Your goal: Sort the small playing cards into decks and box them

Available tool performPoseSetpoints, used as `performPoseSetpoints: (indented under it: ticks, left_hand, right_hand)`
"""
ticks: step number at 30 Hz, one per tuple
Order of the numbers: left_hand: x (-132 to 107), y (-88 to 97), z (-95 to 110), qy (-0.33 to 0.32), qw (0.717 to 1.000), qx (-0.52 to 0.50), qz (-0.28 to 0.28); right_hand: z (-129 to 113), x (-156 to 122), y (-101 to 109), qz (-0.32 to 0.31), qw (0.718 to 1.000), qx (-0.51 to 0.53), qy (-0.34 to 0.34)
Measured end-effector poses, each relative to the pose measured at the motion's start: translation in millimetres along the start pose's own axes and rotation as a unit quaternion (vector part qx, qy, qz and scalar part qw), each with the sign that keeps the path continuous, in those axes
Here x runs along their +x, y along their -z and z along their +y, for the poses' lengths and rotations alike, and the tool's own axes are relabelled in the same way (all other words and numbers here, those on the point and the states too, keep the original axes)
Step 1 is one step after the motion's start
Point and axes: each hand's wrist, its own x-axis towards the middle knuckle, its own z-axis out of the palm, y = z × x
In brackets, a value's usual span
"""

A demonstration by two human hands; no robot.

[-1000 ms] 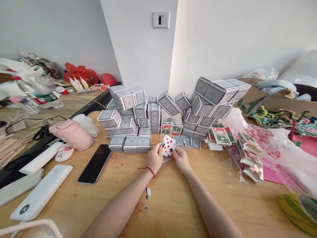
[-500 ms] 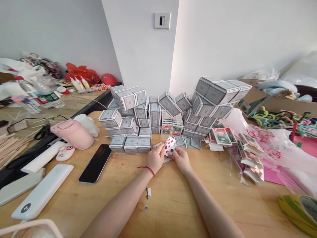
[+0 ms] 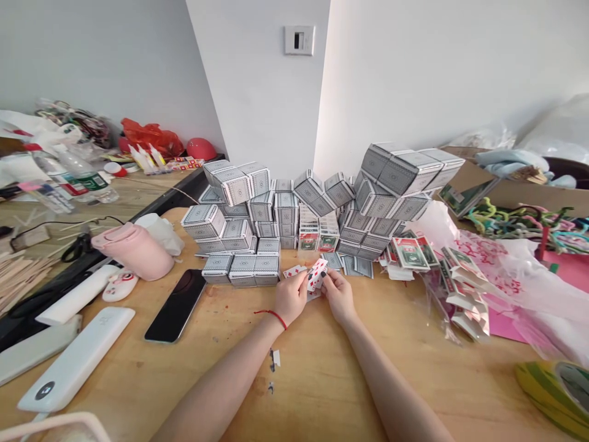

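Both my hands meet at the middle of the wooden table (image 3: 322,380), in front of a wall of grey patterned card cubes (image 3: 257,209). My left hand (image 3: 289,298), with a red string at the wrist, pinches a red diamond playing card (image 3: 316,274) from the left. My right hand (image 3: 338,294) grips the same card from the right, fingers closed. The card is tilted and partly bent between the fingers. Another card (image 3: 293,271) lies flat just left of it, by the cubes.
A black phone (image 3: 176,305), a white power bank (image 3: 76,361) and a pink bottle (image 3: 133,248) lie at the left. Card packs (image 3: 411,252), plastic bags (image 3: 515,270) and folded cards (image 3: 464,301) crowd the right. A green tape roll (image 3: 559,387) sits near the front right.
The diamond card has turned from facing me to more edge-on and folded between my fingers. Both hands stayed in place near the cubes.
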Motion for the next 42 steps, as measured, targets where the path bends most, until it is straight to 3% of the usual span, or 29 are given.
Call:
performPoseSetpoints:
  ticks: [6, 15, 23, 36, 42]
  left_hand:
    - [-1, -1.6, -1, -0.010, 1.000, 0.011, 0.004]
    - [-2, -2.0, 0, -0.018, 1.000, 0.015, 0.012]
    - [-1, -1.1, 1, 0.079, 0.994, -0.019, 0.077]
    - [0, -3.4, -2, 0.078, 0.990, -0.022, 0.117]
    - [-1, -2.0, -1, 0.043, 0.994, 0.007, 0.097]
  right_hand:
    - [-3, 0, 1, -0.006, 0.997, 0.070, -0.012]
    - [6, 3, 5, 0.079, 0.997, -0.012, 0.004]
    - [-3, 1, 0, -0.071, 0.989, 0.098, -0.081]
    - [-5, -1, -1, -0.101, 0.985, 0.104, -0.095]
    - [-4, -1, -3, -0.080, 0.991, 0.074, -0.083]
